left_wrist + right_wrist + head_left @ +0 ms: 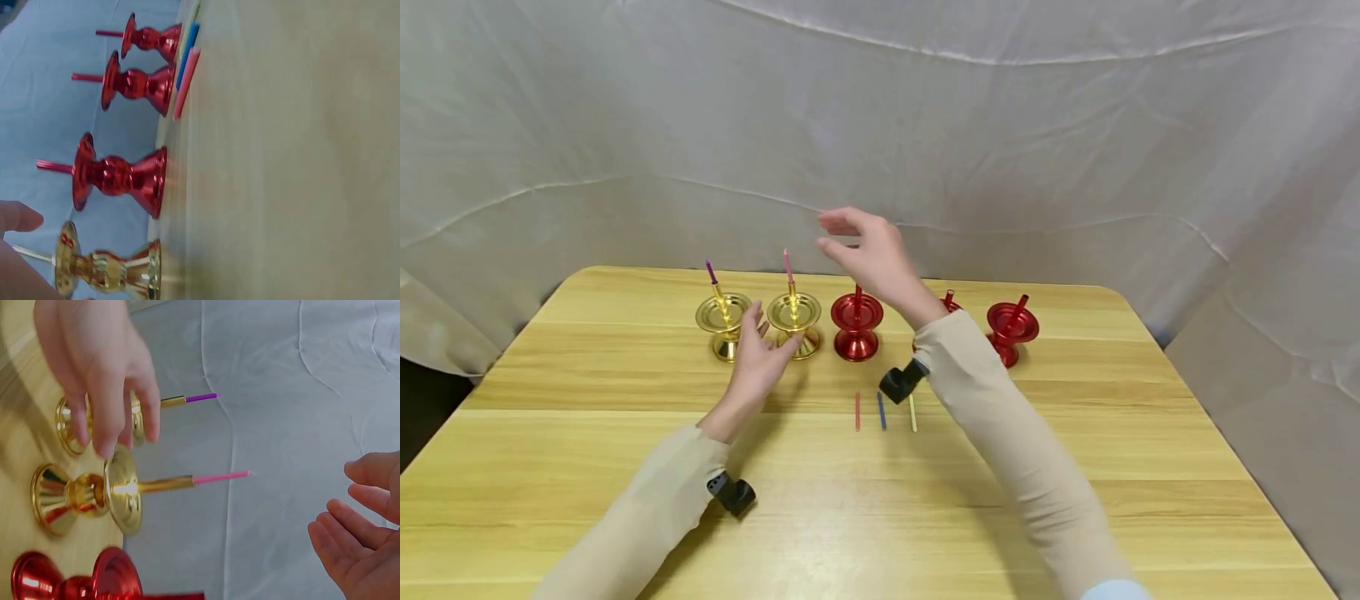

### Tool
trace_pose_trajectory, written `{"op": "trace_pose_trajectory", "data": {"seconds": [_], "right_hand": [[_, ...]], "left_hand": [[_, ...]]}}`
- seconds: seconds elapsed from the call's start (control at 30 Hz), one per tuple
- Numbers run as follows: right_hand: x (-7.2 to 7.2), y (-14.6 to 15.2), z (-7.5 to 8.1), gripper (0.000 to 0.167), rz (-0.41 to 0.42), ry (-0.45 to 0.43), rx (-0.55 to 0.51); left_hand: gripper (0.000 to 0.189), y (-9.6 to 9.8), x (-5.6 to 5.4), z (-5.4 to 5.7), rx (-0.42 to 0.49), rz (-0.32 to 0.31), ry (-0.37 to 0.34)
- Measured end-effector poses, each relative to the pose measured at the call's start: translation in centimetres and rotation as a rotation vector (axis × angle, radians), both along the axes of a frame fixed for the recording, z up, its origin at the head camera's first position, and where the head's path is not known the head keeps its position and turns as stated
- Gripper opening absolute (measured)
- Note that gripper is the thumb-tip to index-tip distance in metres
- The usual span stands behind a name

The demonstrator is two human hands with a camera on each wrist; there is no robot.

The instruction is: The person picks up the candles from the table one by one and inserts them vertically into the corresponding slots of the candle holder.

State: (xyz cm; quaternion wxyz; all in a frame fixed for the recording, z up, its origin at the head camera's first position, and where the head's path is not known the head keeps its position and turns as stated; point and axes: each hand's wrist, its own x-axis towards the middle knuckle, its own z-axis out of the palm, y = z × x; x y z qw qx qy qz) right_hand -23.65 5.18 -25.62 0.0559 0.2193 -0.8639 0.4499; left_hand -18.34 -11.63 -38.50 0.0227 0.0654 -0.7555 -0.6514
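Observation:
My left hand (760,358) is at the second gold candle holder (808,310), thumb and fingers spread apart close to its plate. A pink candle (222,477) stands in that holder's tube. The first gold candle holder (702,318), partly behind the left hand in the right wrist view, bears a purple candle (711,271). My right hand (876,254) is raised above and behind the nearest red candle holder (856,343), its fingers loosely bent with nothing between them. That red holder's tube (55,166) has no candle showing.
Two more red candle holders (1013,323) stand to the right, one mostly behind the right forearm. A red candle (857,412), a blue candle (882,412) and a yellow candle (913,414) lie on the wooden table (820,517). A pale curtain (700,125) hangs behind.

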Motion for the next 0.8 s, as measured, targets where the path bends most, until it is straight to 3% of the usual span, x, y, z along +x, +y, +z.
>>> {"op": "trace_pose_trajectory", "data": {"seconds": [0.23, 0.37, 0.57, 0.8], "right_hand": [[1.3, 3.0, -1.5, 0.034, -0.016, -0.01, -0.021], [1.9, 4.5, -2.7, 0.032, -0.028, -0.032, -0.032], [3.0, 6.3, -4.9, 0.03, -0.044, -0.062, -0.009], [4.2, 7.7, -8.1, 0.028, -0.087, -0.096, 0.03]], "left_hand": [[0.077, 1.1, 2.2, 0.4, -0.106, 0.059, 0.096], [0.069, 1.9, 2.7, 0.6, -0.108, 0.021, 0.145], [0.066, 3.2, 1.9, 0.8, -0.079, -0.065, 0.142], [0.068, 5.5, 0.7, 0.5, -0.025, -0.043, 0.111]]}}
